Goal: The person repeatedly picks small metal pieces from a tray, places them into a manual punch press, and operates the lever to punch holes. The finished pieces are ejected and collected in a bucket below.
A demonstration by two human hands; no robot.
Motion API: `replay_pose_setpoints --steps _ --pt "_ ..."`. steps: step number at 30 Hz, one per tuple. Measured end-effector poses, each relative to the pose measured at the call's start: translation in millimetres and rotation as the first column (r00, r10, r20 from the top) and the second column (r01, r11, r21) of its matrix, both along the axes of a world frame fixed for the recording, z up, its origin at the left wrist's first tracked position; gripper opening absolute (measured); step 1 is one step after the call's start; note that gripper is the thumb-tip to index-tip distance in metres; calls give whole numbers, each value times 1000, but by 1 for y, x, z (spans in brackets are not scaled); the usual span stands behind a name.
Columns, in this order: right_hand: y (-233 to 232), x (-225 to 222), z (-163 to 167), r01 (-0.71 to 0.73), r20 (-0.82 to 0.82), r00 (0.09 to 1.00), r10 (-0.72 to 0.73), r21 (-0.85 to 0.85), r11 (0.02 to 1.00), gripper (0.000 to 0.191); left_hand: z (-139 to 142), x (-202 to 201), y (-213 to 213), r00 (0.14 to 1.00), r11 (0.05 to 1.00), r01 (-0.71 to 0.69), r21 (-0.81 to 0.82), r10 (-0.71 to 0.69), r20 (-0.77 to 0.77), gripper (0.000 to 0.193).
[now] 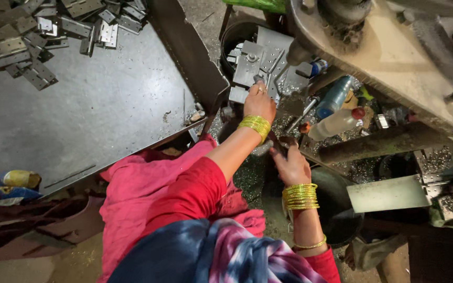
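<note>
Head view showed the left hand (260, 102) reaching forward, fingers closed on a metal hinge plate (268, 78) atop a bucket (232, 36) of such plates. Right hand (291, 165) rested nearer the body, fingers curled on a dark tool (281, 142). Judged step: picking one plate; lifting it clear needs a steady pinch. Two plastic bottles (336, 123) lay right of the hands; loose hinges (38, 31), too many to count, lay on the worktop (95, 105) far left.

Camera: one head-worn view, no second view to share with.
Facing: steeply down over the wearer's own chest and arms.
Nearness: close; both hands sit mid-frame.
Frame edges: dark metal counter (106, 105) upper left, machine body (394, 47) upper right.
</note>
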State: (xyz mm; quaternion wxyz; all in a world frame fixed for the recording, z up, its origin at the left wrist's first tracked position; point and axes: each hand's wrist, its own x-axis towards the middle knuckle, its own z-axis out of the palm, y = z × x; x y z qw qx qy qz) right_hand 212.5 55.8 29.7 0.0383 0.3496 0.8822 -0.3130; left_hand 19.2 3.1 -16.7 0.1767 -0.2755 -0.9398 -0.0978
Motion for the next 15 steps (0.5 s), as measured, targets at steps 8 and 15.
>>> replay_pose_setpoints --steps 8,15 --pt "3 33 -126 -48 -28 998 53 180 983 56 -17 4 -2 997 997 46 68 -50 59 34" --pt "45 16 -95 -75 123 990 66 70 995 56 -3 5 -16 988 987 131 -93 -122 91 32"
